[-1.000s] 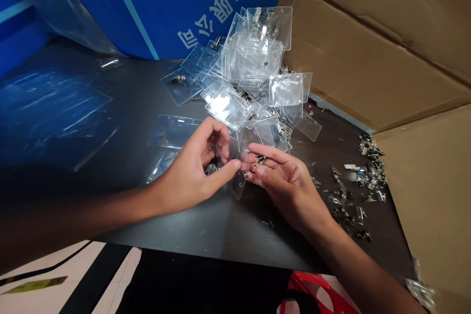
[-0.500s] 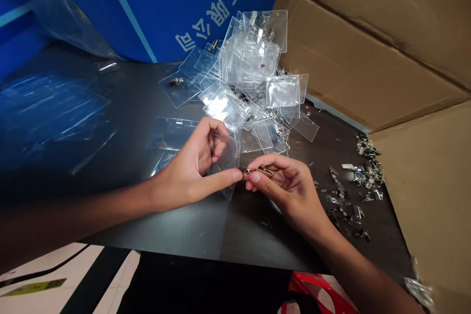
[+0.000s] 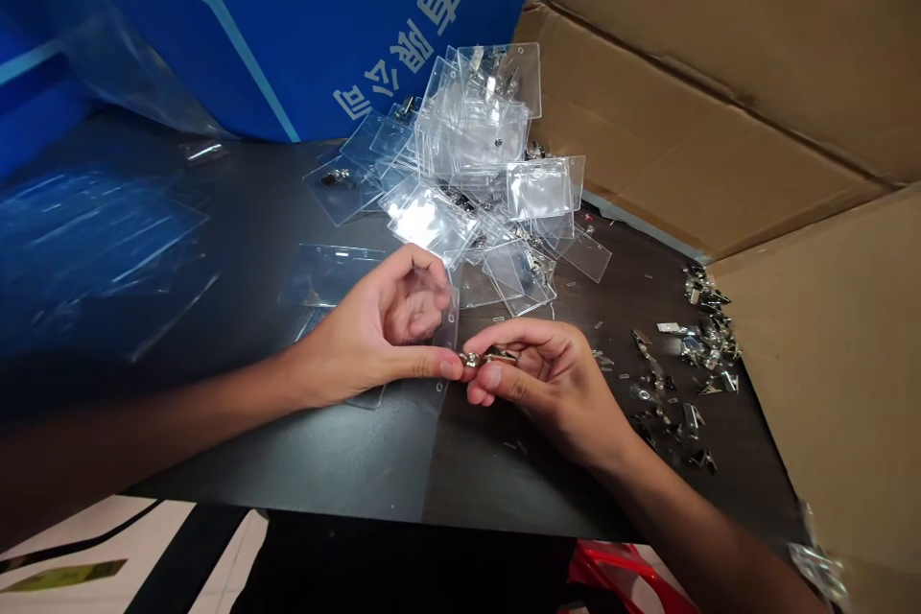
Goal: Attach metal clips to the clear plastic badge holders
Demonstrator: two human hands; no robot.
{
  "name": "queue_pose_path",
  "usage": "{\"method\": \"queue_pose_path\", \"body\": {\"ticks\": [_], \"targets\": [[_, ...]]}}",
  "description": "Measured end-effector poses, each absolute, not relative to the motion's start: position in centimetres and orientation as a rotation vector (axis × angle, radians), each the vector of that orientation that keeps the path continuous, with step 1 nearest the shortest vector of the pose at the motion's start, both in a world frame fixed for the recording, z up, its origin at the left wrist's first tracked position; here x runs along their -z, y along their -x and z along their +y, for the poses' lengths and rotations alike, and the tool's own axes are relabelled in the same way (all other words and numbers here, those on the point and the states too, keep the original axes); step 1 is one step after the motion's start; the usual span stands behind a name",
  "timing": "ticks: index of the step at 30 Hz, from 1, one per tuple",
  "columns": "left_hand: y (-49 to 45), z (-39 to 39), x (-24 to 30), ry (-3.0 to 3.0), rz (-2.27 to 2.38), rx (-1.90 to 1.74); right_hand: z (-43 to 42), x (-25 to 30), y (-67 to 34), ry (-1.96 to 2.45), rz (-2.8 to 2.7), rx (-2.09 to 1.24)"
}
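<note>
Left hand (image 3: 378,321) curled, fingers behind a clear badge holder (image 3: 444,334), thumb across its front, gripping it. Right hand (image 3: 551,393) pinches a metal clip (image 3: 490,357) between thumb and forefinger. Clip sits between the hands, long axis running left-right, its left end just at the left thumbtip and the holder's right edge. Right hand holds the clip's right end. Further out: loose clips (image 3: 701,336) on the right of the dark table (image 3: 518,489), pile of clear holders (image 3: 471,139) far, cardboard flap (image 3: 683,125) far right.
</note>
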State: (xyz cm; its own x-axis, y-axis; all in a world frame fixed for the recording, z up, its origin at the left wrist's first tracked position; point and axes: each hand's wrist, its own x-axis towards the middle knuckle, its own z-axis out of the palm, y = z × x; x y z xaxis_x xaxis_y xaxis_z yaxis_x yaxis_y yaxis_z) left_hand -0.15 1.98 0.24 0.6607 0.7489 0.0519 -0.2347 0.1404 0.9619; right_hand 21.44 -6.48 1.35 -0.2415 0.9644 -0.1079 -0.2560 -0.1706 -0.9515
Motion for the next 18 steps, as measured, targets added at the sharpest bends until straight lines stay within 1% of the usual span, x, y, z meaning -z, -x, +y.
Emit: {"method": "queue_pose_path", "body": {"ticks": [8, 18], "targets": [[0.43, 2.29, -0.06, -1.069, 0.330, -0.544, -6.71, -1.43, -21.24, 0.882, -1.013, -1.762], [0.41, 1.73, -0.46, -1.007, 0.297, -0.462, -7.09, -1.52, -20.72, 0.865, -1.047, -1.773]]}}
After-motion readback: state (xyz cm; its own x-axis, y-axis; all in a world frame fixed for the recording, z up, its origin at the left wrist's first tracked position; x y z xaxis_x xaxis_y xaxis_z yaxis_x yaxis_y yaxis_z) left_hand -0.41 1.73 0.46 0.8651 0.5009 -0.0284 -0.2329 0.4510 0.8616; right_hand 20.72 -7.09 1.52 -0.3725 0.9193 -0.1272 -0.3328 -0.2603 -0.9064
